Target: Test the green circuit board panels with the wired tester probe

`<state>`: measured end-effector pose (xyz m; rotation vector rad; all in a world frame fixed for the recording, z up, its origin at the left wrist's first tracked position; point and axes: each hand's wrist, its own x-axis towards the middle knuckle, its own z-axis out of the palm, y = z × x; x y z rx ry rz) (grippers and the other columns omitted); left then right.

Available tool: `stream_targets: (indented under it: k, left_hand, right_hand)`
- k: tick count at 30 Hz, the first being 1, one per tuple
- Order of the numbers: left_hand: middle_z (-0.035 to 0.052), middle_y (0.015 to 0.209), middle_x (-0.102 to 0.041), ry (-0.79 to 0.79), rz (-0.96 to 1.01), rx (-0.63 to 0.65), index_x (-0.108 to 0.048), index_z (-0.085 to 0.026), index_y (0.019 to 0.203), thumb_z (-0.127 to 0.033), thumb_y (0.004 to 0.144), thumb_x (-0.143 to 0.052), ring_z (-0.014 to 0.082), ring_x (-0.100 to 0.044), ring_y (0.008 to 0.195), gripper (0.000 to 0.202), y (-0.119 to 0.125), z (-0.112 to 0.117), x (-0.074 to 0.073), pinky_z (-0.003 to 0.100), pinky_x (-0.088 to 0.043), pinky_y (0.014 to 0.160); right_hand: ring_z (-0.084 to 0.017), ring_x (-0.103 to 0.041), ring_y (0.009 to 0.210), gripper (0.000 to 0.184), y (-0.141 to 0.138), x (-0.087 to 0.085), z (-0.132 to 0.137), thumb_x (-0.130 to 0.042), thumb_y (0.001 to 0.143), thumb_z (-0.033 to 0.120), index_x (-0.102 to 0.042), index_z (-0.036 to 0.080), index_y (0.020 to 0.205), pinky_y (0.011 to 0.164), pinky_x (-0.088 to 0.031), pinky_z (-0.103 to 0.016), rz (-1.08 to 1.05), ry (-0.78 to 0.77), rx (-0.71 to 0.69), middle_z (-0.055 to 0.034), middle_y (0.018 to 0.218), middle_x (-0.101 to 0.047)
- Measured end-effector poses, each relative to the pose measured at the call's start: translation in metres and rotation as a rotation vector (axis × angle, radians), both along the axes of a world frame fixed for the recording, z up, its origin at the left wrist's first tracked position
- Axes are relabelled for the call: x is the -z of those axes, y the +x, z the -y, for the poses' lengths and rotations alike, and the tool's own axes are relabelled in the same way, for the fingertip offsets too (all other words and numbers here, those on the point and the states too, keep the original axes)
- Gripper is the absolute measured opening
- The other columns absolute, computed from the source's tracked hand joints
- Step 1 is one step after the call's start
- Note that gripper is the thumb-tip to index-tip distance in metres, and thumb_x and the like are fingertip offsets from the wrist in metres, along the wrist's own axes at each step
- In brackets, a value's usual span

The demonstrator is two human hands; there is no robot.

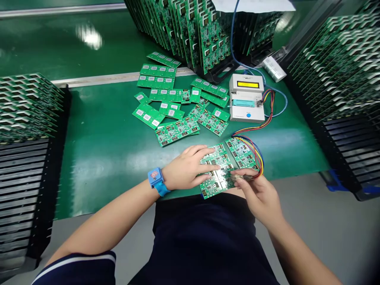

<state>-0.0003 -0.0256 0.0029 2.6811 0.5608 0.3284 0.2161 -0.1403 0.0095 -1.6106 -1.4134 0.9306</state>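
My left hand lies flat, fingers stretched, pressing a green circuit board panel at the mat's front edge. A blue wrist strap sits on that wrist. My right hand pinches a small connector on a bundle of coloured wires, held against the panel's right edge. The wires run back to a white programmer box with a yellow display. A second green panel lies just right of the first.
Several loose green boards are scattered over the green mat. Black racks full of upright boards stand at the left, back and right. A grey floor shows beyond the mat's front edge.
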Motion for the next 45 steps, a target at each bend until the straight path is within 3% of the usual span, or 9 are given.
stream_targets:
  k: [8, 19, 27, 33, 45]
  left_hand:
    - [0.0096, 0.140, -0.033, 0.003, -0.005, -0.004, -0.054, -0.032, 0.122, -0.038, 0.091, -0.049, 0.0307, -0.030, 0.128, 0.033, 0.000, 0.000, 0.000, 0.051, -0.033, 0.101]
    - [0.0088, 0.141, -0.032, -0.018, -0.015, -0.004, -0.054, -0.031, 0.123, -0.038, 0.090, -0.049, 0.0310, -0.030, 0.128, 0.033, 0.000, 0.000, 0.000, 0.051, -0.032, 0.102]
    - [0.0079, 0.142, -0.032, -0.024, -0.026, -0.015, -0.052, -0.032, 0.124, -0.036, 0.089, -0.051, 0.0314, -0.031, 0.128, 0.036, 0.000, 0.000, -0.003, 0.052, -0.033, 0.101]
    - [0.0084, 0.140, -0.033, -0.024, -0.018, -0.017, -0.054, -0.031, 0.122, -0.036, 0.088, -0.053, 0.0312, -0.032, 0.128, 0.035, -0.001, 0.000, -0.003, 0.052, -0.034, 0.101]
    - [0.0083, 0.138, -0.038, -0.026, 0.000, 0.027, -0.059, -0.031, 0.116, -0.039, 0.090, -0.051, 0.0300, -0.035, 0.127, 0.028, -0.009, -0.007, -0.006, 0.051, -0.039, 0.098]
  right_hand:
    - [-0.017, -0.063, 0.083, 0.015, 0.003, 0.001, 0.000, -0.051, 0.090, 0.024, -0.057, 0.023, 0.104, 0.077, -0.050, -0.032, 0.080, 0.041, -0.039, -0.0038, 0.098, -0.063]
    - [-0.017, -0.060, 0.090, 0.017, 0.001, -0.003, -0.007, -0.050, 0.089, 0.017, -0.055, 0.021, 0.105, 0.080, -0.050, -0.029, 0.314, 0.216, -0.164, -0.0042, 0.097, -0.063]
    - [-0.016, -0.059, 0.087, 0.017, -0.002, -0.002, -0.007, -0.049, 0.089, 0.012, -0.054, 0.020, 0.104, 0.077, -0.049, -0.026, 0.250, 0.264, -0.169, -0.0051, 0.094, -0.060]
    - [-0.015, -0.060, 0.086, 0.019, 0.000, -0.003, -0.006, -0.051, 0.089, 0.014, -0.055, 0.021, 0.106, 0.075, -0.051, -0.025, 0.199, 0.191, -0.161, -0.0048, 0.095, -0.061]
    - [-0.019, -0.061, 0.092, 0.019, -0.022, 0.000, 0.003, -0.051, 0.088, 0.015, -0.056, 0.021, 0.106, 0.077, -0.054, -0.029, 0.189, 0.216, -0.100, -0.0067, 0.097, -0.062]
